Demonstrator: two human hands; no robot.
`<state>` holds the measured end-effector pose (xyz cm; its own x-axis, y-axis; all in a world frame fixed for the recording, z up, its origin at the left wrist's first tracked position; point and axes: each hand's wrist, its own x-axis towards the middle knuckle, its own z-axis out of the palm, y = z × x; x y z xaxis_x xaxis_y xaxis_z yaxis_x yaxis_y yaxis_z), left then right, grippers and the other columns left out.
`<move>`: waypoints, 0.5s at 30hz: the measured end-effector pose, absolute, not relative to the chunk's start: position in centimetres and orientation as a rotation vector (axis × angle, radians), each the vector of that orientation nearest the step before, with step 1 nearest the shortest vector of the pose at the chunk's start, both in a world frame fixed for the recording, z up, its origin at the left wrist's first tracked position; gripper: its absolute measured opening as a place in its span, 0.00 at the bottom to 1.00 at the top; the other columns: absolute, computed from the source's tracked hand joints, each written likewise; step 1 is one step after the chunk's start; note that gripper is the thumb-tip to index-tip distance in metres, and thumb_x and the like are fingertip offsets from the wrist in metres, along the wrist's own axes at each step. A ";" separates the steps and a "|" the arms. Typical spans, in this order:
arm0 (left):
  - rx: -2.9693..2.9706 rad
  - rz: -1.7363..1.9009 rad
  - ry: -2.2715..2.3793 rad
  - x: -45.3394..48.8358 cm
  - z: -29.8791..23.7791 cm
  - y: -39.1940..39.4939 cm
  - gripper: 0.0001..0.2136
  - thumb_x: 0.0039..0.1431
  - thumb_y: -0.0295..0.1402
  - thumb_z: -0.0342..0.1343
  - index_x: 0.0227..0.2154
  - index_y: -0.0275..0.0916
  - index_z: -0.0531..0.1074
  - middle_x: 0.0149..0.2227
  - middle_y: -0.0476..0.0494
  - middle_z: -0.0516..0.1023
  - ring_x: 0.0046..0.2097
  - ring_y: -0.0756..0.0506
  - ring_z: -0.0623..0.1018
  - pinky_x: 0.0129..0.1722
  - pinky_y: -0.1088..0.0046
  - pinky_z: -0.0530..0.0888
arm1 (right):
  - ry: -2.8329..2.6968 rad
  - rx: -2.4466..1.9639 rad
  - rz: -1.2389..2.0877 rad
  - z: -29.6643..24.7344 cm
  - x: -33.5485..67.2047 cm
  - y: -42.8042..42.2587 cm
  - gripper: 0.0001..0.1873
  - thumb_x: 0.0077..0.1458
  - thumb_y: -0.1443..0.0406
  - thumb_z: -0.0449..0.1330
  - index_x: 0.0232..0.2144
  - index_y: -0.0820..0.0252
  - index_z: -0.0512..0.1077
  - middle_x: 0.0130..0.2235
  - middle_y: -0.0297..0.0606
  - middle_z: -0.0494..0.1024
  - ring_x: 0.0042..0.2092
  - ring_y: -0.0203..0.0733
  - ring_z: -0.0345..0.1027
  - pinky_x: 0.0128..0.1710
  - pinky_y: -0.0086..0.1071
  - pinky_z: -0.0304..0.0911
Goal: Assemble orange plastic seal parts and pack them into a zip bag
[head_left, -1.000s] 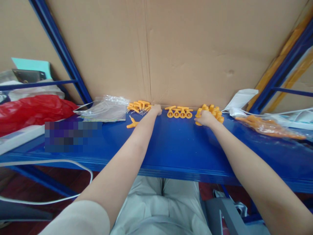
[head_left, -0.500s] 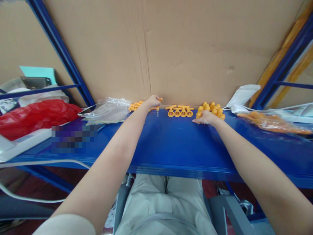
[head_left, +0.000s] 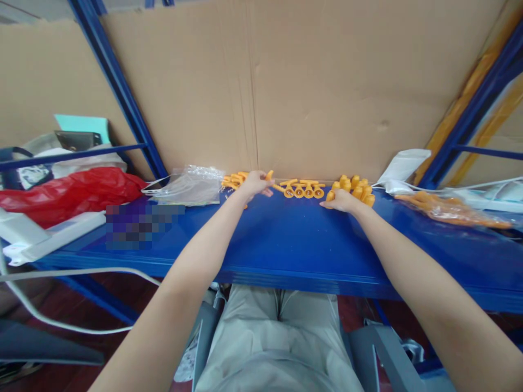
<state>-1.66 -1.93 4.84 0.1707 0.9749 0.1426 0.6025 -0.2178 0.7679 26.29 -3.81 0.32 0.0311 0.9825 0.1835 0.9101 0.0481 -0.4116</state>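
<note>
My left hand [head_left: 256, 184] is raised over the back of the blue table [head_left: 281, 239], thumb and finger closed on an orange corkscrew [head_left: 269, 175]. Its metal spiral is not clearly visible now. Several more orange corkscrews [head_left: 235, 178] lie in a pile behind and left of that hand. Between my hands, orange ring-ended pieces [head_left: 299, 193] stand in a row, with orange bars behind their rings. My right hand [head_left: 342, 201] has its fingers closed around an orange tube-shaped piece [head_left: 330, 198] at the left edge of a cluster of upright orange pieces [head_left: 362, 190].
Clear plastic bags [head_left: 192, 185] lie left of the corkscrews, near a red bag [head_left: 73, 193] and a white power strip [head_left: 61, 234]. A bag of orange parts [head_left: 449, 208] lies to the right. Cardboard [head_left: 327, 81] walls the table's back between blue posts.
My left hand has come slightly down and right with the corkscrew, whose spiral showed before. My right hand stays at the cluster. The whole view has shifted a little.
</note>
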 end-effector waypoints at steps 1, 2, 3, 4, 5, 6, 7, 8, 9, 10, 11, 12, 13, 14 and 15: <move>1.963 0.765 1.534 -1.6 4.3 -2.5 0.09 0.65 0.28 0.53 0.45 0.32 0.70 0.27 0.41 0.78 0.29 0.48 0.80 0.31 0.73 0.77 | -1.928 -1.901 0.254 0.3 26.3 -3.8 0.14 0.48 0.62 0.65 0.17 0.59 0.67 0.22 0.39 0.72 0.32 0.45 0.67 0.35 0.35 0.59; 2.026 0.679 1.608 -1.6 3.9 -3.0 0.10 0.64 0.29 0.54 0.46 0.31 0.70 0.26 0.42 0.78 0.27 0.47 0.79 0.29 0.73 0.76 | -1.939 -1.910 0.280 0.4 26.3 -3.9 0.14 0.49 0.62 0.64 0.17 0.59 0.67 0.22 0.39 0.72 0.31 0.44 0.67 0.34 0.35 0.59; 2.084 0.618 1.670 -1.6 3.6 -3.4 0.12 0.63 0.30 0.55 0.48 0.31 0.69 0.26 0.42 0.77 0.25 0.47 0.78 0.27 0.73 0.75 | -1.949 -1.914 0.302 0.5 26.2 -4.0 0.15 0.50 0.62 0.63 0.17 0.59 0.66 0.23 0.39 0.72 0.31 0.43 0.66 0.34 0.34 0.58; 2.142 0.574 1.711 -1.5 3.4 -3.8 0.15 0.63 0.30 0.56 0.51 0.32 0.67 0.26 0.43 0.78 0.25 0.47 0.77 0.26 0.74 0.74 | -1.955 -1.898 0.303 0.6 26.1 -4.2 0.15 0.50 0.63 0.63 0.17 0.59 0.66 0.23 0.39 0.72 0.31 0.42 0.66 0.34 0.34 0.58; 2.197 0.552 1.734 -1.5 3.3 -4.0 0.18 0.62 0.30 0.56 0.54 0.33 0.65 0.27 0.43 0.78 0.24 0.47 0.77 0.25 0.74 0.73 | -1.959 -1.889 0.299 0.7 26.0 -4.3 0.15 0.50 0.63 0.63 0.17 0.59 0.66 0.23 0.39 0.72 0.31 0.41 0.66 0.34 0.33 0.58; 2.250 0.541 1.732 -1.4 3.2 -4.1 0.21 0.62 0.31 0.56 0.57 0.35 0.64 0.28 0.44 0.78 0.25 0.47 0.77 0.25 0.75 0.72 | -1.961 -1.888 0.290 0.8 26.0 -4.4 0.15 0.51 0.63 0.63 0.17 0.59 0.66 0.23 0.39 0.72 0.31 0.41 0.66 0.34 0.33 0.58; 2.299 0.529 1.715 -1.3 3.2 -4.1 0.22 0.62 0.31 0.56 0.58 0.36 0.63 0.29 0.45 0.79 0.25 0.48 0.77 0.25 0.76 0.72 | -1.969 -1.893 0.282 0.9 25.9 -4.5 0.15 0.51 0.62 0.63 0.17 0.59 0.66 0.23 0.39 0.72 0.31 0.40 0.66 0.34 0.32 0.58; 2.339 0.510 1.697 -1.2 3.2 -4.1 0.21 0.62 0.31 0.55 0.58 0.38 0.64 0.29 0.46 0.79 0.25 0.48 0.77 0.25 0.76 0.72 | -1.981 -1.908 0.276 1.0 25.8 -4.5 0.15 0.52 0.62 0.62 0.17 0.60 0.66 0.24 0.40 0.73 0.31 0.41 0.66 0.34 0.32 0.59; 2.371 0.480 1.683 -1.2 3.2 -4.0 0.18 0.63 0.30 0.54 0.56 0.38 0.66 0.29 0.46 0.79 0.25 0.49 0.77 0.26 0.77 0.72 | -1.993 -1.923 0.269 1.0 25.8 -4.5 0.15 0.52 0.62 0.62 0.18 0.60 0.66 0.24 0.40 0.73 0.31 0.41 0.67 0.34 0.32 0.59; 2.396 0.444 1.673 -1.1 3.2 -3.9 0.15 0.63 0.30 0.52 0.53 0.38 0.69 0.29 0.46 0.79 0.26 0.49 0.77 0.27 0.77 0.72 | -2.005 -1.936 0.260 1.0 25.8 -4.4 0.15 0.52 0.62 0.62 0.18 0.60 0.66 0.24 0.40 0.73 0.31 0.42 0.68 0.35 0.32 0.60; 2.419 0.406 1.667 -1.1 3.1 -3.8 0.13 0.64 0.29 0.50 0.50 0.37 0.71 0.29 0.46 0.79 0.26 0.49 0.77 0.28 0.76 0.72 | -2.013 -1.946 0.248 0.9 25.8 -4.3 0.14 0.52 0.61 0.61 0.19 0.60 0.67 0.25 0.40 0.74 0.32 0.42 0.69 0.36 0.32 0.61; 2.445 0.370 1.662 -1.1 3.0 -3.7 0.12 0.64 0.29 0.49 0.47 0.36 0.73 0.30 0.45 0.79 0.27 0.49 0.77 0.30 0.75 0.73 | -2.015 -1.955 0.235 0.9 25.8 -4.3 0.14 0.52 0.61 0.61 0.19 0.61 0.68 0.25 0.40 0.74 0.32 0.43 0.70 0.37 0.33 0.62; 2.482 0.339 1.654 -1.2 2.9 -3.5 0.11 0.63 0.29 0.50 0.44 0.36 0.75 0.31 0.44 0.79 0.29 0.48 0.78 0.32 0.75 0.74 | -2.015 -1.959 0.225 0.8 25.9 -4.2 0.13 0.52 0.60 0.62 0.20 0.61 0.69 0.26 0.39 0.75 0.33 0.44 0.70 0.38 0.34 0.63; 2.532 0.313 1.640 -1.2 2.7 -3.4 0.10 0.62 0.31 0.52 0.43 0.36 0.76 0.33 0.43 0.80 0.31 0.47 0.79 0.35 0.74 0.74 | -2.012 -1.954 0.220 0.7 26.0 -4.1 0.13 0.52 0.60 0.62 0.21 0.61 0.69 0.26 0.39 0.75 0.33 0.45 0.71 0.38 0.35 0.64; 2.588 0.291 1.625 -1.3 2.6 -3.2 0.10 0.60 0.32 0.54 0.42 0.36 0.76 0.35 0.42 0.80 0.34 0.45 0.79 0.37 0.73 0.74 | -2.007 -1.943 0.225 0.6 26.1 -4.0 0.13 0.52 0.59 0.62 0.22 0.61 0.70 0.27 0.40 0.76 0.34 0.46 0.72 0.39 0.36 0.64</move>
